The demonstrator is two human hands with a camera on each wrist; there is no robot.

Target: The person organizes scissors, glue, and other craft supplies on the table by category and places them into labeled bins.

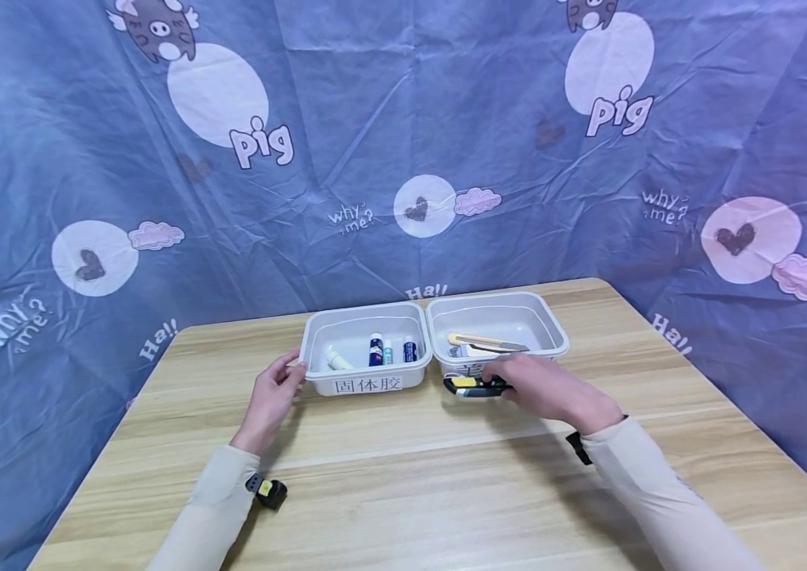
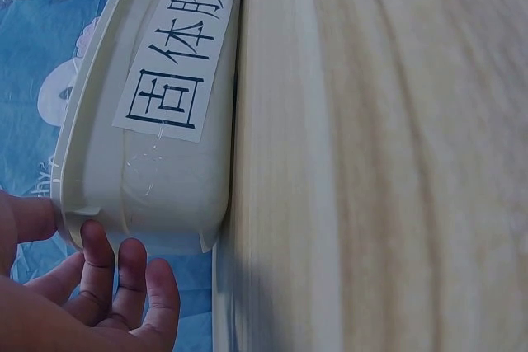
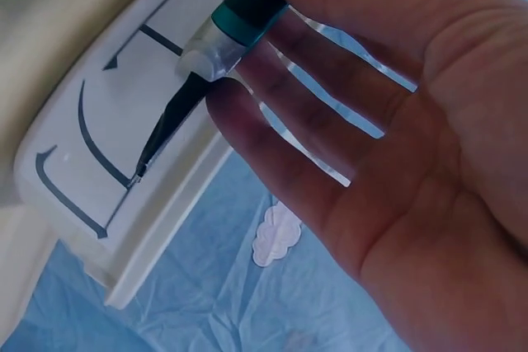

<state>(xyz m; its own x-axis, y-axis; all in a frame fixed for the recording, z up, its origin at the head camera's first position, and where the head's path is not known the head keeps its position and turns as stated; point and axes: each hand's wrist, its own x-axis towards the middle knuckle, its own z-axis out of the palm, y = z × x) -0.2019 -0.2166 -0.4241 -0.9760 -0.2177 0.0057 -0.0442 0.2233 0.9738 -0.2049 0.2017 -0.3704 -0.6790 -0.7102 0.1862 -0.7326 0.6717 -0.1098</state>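
My right hand (image 1: 542,387) holds a black-and-yellow utility knife (image 1: 466,383) level, close to the front wall of the right white bin (image 1: 549,345). In the right wrist view the thumb and fingertips pinch the knife's dark green body (image 3: 252,4) beside the bin's label (image 3: 107,129). Inside that bin lie a cutter with a pale orange handle (image 1: 470,339) and other small items, partly hidden. At the left white bin (image 1: 417,371), my left hand (image 1: 274,400) pinches the rim's corner between thumb and forefinger; the other fingers (image 2: 132,282) curve loosely below.
Several glue sticks (image 1: 376,349) lie in the left bin, whose front carries a label with Chinese characters (image 1: 367,385). Both bins stand side by side near the back edge of the wooden table (image 1: 403,492). A blue patterned cloth (image 1: 346,143) hangs behind.
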